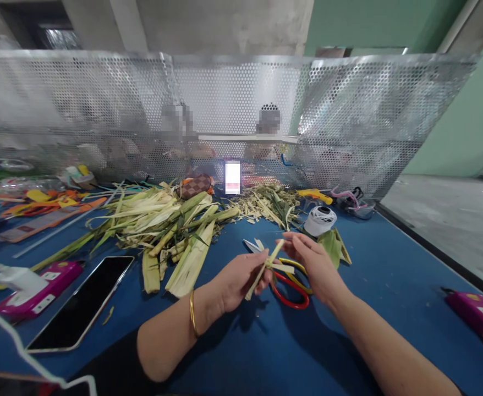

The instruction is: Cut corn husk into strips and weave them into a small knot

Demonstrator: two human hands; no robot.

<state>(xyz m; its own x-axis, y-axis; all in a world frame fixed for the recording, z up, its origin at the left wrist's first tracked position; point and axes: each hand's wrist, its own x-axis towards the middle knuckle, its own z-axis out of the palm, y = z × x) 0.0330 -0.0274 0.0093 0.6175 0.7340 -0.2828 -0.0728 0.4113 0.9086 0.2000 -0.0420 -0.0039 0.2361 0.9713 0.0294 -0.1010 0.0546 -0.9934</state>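
Note:
Several pale corn husk strips, crossed and joined at the middle, are pinched between the thumb and fingers of my left hand. Close by the strips' upper end, my right hand has its fingertips drawn together; whatever lies between them is too small to make out. Under both hands a pair of scissors with red and yellow handles lies on the blue table, its blades pointing away to the left. Beyond my right hand stands a spool of white thread beside a folded green husk piece.
A heap of corn husks lies left of centre, with husk scraps behind. On the left are a phone and a magenta power strip; another power strip is at right. A perforated metal screen borders the back.

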